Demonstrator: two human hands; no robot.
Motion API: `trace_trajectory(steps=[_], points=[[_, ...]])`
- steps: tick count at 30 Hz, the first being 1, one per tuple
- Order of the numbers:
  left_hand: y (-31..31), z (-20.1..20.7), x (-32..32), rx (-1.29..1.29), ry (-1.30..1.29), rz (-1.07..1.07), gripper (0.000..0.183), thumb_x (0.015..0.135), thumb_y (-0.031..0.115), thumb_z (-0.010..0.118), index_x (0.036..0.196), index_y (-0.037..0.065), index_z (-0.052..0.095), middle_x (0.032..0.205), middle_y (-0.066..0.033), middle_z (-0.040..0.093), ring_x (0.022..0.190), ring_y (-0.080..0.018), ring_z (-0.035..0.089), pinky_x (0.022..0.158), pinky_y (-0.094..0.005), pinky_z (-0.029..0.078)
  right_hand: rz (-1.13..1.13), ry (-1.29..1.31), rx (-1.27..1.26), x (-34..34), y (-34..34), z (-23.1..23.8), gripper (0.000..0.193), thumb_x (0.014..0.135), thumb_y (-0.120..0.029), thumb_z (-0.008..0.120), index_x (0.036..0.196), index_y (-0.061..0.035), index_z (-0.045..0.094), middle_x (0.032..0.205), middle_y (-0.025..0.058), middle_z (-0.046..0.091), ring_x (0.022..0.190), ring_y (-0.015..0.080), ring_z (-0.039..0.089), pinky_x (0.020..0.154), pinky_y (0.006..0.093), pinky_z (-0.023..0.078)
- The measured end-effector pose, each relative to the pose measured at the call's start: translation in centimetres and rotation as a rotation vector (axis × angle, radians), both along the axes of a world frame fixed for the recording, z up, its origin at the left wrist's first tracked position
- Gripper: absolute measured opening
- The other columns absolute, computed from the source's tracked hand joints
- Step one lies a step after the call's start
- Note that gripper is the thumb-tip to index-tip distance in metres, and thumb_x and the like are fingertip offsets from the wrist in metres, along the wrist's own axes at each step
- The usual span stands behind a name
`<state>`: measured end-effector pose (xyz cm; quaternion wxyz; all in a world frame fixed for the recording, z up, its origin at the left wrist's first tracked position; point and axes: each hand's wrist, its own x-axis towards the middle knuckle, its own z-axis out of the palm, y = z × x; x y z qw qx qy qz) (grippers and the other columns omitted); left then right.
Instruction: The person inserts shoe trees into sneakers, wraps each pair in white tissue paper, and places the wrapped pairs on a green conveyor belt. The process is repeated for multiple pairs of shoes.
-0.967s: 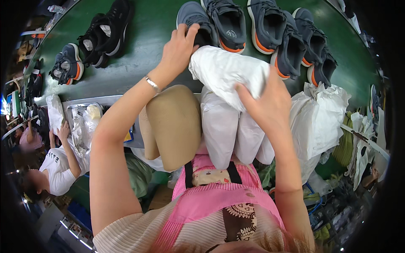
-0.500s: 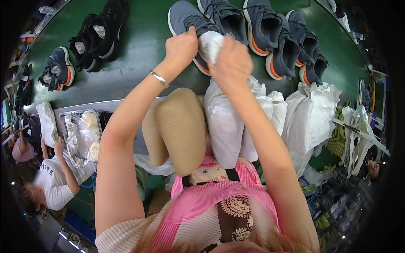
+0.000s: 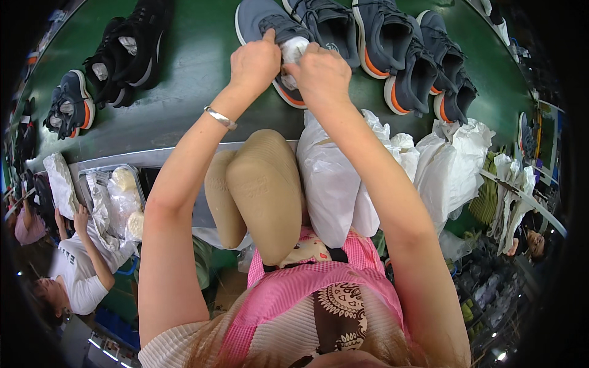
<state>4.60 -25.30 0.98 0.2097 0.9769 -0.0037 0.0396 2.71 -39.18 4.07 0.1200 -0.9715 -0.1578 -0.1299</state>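
Note:
A grey-blue sneaker (image 3: 250, 21) with a white and orange sole lies on the green surface, toe away from me. My left hand (image 3: 256, 66) grips the sneaker's collar by the laces, index finger stretched toward the tongue. My right hand (image 3: 322, 75) closes on a crumpled white paper wad (image 3: 293, 49) sitting in the shoe's opening; its fingertips are partly hidden. Just right of it stands another grey-blue sneaker (image 3: 325, 30). Below my wrists are beige foot-shaped forms (image 3: 267, 190) and similar shapes wrapped in white paper (image 3: 328, 178).
More grey-blue sneakers (image 3: 383, 40) stand at right, black sneakers (image 3: 138, 52) and small sneakers (image 3: 72, 107) at left, on the green surface (image 3: 196, 55). White paper sheets (image 3: 451, 172) hang at the near right edge. A metal tray (image 3: 142, 184) holds wrapped bundles, near a co-worker (image 3: 86, 270).
The paper wad sits deeper in the shoe's opening, and both my hands have shifted slightly left with the sneaker. The black and small sneakers at left have moved further left.

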Motion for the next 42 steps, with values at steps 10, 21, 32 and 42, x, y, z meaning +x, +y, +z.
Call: trace_trajectory(steps=[10, 21, 32, 42], points=[[1.3, -1.5, 2.2, 0.127, -0.138, -0.042, 0.039, 0.089, 0.021, 0.051, 0.124, 0.006, 0.061, 0.076, -0.0201, 0.067, 0.071, -0.0382, 0.065, 0.068, -0.0482, 0.052, 0.072, -0.135, 0.084, 5.4, 2.2, -5.8, 0.014, 0.074, -0.013, 0.064, 0.071, 0.0012, 0.063, 0.067, 0.0168, 0.064, 0.065, 0.0313, 0.067, 0.055, 0.0382, 0.054], [1.4, -2.3, 1.4, 0.007, -0.092, 0.044, 0.031, 0.092, 0.015, 0.051, 0.115, -0.002, 0.062, 0.075, -0.0192, 0.067, 0.067, -0.0337, 0.065, 0.065, -0.0442, 0.051, 0.143, 0.316, 0.029, 7.4, 3.2, -5.7, 0.015, 0.071, -0.013, 0.068, 0.08, -0.0006, 0.067, 0.085, 0.0215, 0.068, 0.081, 0.0336, 0.069, 0.072, 0.0417, 0.055], [3.4, -2.0, -0.1, -0.125, -0.117, 0.025, 0.043, 0.09, 0.019, 0.049, 0.128, 0.0, 0.055, 0.079, -0.0273, 0.064, 0.072, -0.0432, 0.064, 0.07, -0.0509, 0.051, 0.193, 0.209, 0.164, 2.7, 1.5, -2.0, 0.014, 0.082, -0.01, 0.056, 0.084, 0.003, 0.063, 0.078, 0.0232, 0.067, 0.074, 0.0357, 0.069, 0.066, 0.0455, 0.054], [4.9, 1.8, -6.0, -0.586, 0.342, 0.019, 0.047, 0.096, 0.032, 0.057, 0.137, 0.01, 0.053, 0.108, -0.0061, 0.068, 0.094, -0.0155, 0.064, 0.08, -0.0332, 0.052, 0.413, 0.175, 0.36, -3.0, -0.9, 3.0, 0.021, 0.088, -0.022, 0.058, 0.092, -0.0025, 0.066, 0.09, 0.0179, 0.065, 0.083, 0.0351, 0.064, 0.073, 0.0455, 0.053]])
